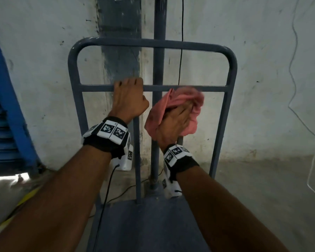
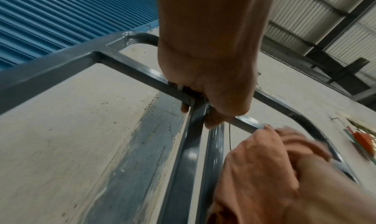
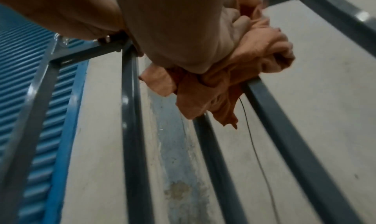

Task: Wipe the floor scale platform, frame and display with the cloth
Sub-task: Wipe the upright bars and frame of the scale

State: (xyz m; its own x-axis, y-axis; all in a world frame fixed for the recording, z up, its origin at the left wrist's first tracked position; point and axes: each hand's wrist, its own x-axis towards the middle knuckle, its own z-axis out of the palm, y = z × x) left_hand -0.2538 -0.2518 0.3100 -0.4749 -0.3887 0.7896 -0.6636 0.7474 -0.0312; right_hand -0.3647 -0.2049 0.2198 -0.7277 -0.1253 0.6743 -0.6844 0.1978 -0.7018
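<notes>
The floor scale's grey-blue tubular frame (image 1: 231, 73) rises from its dark platform (image 1: 149, 226) against a pale wall. My left hand (image 1: 129, 95) grips the frame's middle crossbar (image 1: 96, 87), fingers curled over it where a vertical bar joins; the left wrist view shows that left hand (image 2: 205, 89) wrapped round the joint. My right hand (image 1: 175, 122) holds a bunched pink cloth (image 1: 187, 100) just right of the centre post (image 1: 157, 70), pressing it against the crossbar. In the right wrist view the cloth (image 3: 262, 58) sits bunched on a frame bar. The display is out of view.
A blue roller shutter (image 1: 0, 113) stands at the left. A black cable (image 1: 180, 57) hangs along the centre post, and a white cable (image 1: 295, 51) hangs on the wall at right. A white box (image 1: 124, 160) sits behind the frame near the concrete floor (image 1: 262, 188).
</notes>
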